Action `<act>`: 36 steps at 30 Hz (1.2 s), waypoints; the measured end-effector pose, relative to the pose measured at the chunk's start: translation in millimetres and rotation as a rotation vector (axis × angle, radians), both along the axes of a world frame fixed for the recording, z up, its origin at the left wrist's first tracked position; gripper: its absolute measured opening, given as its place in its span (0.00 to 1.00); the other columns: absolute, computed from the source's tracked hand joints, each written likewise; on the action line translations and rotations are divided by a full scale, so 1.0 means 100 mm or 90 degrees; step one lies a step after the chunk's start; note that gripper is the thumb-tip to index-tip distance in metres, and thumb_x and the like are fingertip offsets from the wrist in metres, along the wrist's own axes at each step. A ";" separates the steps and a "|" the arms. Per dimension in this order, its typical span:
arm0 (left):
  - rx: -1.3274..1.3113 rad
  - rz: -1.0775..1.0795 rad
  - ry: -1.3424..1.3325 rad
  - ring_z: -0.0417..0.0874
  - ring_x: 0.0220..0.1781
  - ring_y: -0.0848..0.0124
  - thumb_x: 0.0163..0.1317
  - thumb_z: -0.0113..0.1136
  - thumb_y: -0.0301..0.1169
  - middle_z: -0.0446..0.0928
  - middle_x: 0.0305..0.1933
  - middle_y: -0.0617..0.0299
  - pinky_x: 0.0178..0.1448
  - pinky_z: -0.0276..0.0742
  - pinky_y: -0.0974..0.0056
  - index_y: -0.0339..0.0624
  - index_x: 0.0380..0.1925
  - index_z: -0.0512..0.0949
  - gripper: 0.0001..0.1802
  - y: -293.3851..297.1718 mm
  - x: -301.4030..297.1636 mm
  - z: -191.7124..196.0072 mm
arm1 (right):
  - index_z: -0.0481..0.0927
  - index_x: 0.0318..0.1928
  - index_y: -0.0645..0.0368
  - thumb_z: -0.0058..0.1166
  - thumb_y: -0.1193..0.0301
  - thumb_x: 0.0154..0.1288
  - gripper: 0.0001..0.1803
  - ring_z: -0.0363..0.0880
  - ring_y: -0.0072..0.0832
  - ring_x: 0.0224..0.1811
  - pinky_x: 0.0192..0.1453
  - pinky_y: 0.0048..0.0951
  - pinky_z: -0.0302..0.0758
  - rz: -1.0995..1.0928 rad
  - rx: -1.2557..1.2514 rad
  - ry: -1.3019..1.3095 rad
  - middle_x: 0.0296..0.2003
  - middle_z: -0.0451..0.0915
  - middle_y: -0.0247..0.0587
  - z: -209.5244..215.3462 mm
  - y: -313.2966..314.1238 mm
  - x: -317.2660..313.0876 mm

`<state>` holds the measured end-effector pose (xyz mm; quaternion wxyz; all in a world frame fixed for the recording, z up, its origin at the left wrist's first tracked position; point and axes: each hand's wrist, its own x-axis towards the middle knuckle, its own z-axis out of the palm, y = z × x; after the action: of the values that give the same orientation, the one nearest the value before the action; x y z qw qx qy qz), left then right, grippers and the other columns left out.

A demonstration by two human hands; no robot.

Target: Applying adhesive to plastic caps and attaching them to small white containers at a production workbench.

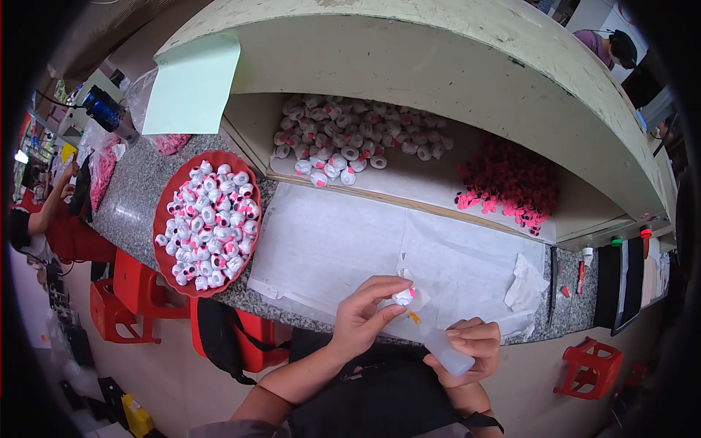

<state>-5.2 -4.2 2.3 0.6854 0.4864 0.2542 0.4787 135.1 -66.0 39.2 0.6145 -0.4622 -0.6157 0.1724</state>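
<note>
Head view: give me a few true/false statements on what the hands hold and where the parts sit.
1. The left hand pinches a small white-and-pink figurine in a fingertip grip. True.
2. The right hand holds a pair of scissors. False: it holds a small translucent plastic squeeze bottle with an orange tip.
3. The round red plastic tray holds a heap of white-and-pink pieces. True.
4. The red tray sits inside the shelf recess. False: it rests on the grey speckled stone counter, to the person's left.
5. The loose pink parts lie on the right of the shelf recess. True.
</note>
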 end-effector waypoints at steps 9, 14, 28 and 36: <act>0.016 0.104 -0.003 0.70 0.45 0.68 0.45 0.52 0.15 0.68 0.44 0.50 0.46 0.66 0.69 0.35 0.39 0.70 0.17 0.08 -0.05 -0.03 | 0.66 0.29 0.58 0.66 0.71 0.36 0.21 0.68 0.23 0.23 0.27 0.21 0.68 -0.019 -0.021 0.058 0.27 0.66 0.40 0.00 0.11 0.13; -0.038 0.231 -0.051 0.72 0.43 0.71 0.46 0.52 0.16 0.69 0.44 0.51 0.47 0.66 0.71 0.33 0.40 0.68 0.17 0.28 -0.34 -0.01 | 0.63 0.34 0.63 0.52 0.85 0.42 0.17 0.72 0.28 0.32 0.35 0.23 0.74 0.031 -0.278 0.002 0.32 0.65 0.41 -0.02 0.56 0.69; -0.069 0.211 -0.073 0.72 0.43 0.71 0.47 0.53 0.16 0.70 0.43 0.52 0.47 0.66 0.71 0.32 0.41 0.67 0.18 0.23 -0.33 -0.03 | 0.73 0.26 0.64 0.58 0.70 0.41 0.12 0.70 0.44 0.29 0.32 0.36 0.67 -0.247 -0.264 -0.478 0.26 0.72 0.47 -0.27 1.48 0.72; -0.131 0.132 -0.120 0.71 0.46 0.70 0.48 0.50 0.16 0.70 0.44 0.52 0.51 0.64 0.68 0.33 0.43 0.66 0.18 0.20 -0.19 -0.10 | 0.73 0.25 0.64 0.54 0.79 0.45 0.05 0.72 0.26 0.26 0.31 0.22 0.67 -0.047 -0.360 -0.174 0.25 0.74 0.41 0.04 1.05 0.46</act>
<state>-24.3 15.9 -7.5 0.6993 0.3379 0.2848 0.5619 180.6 38.6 43.3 0.3792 -0.6555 -0.6031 0.2506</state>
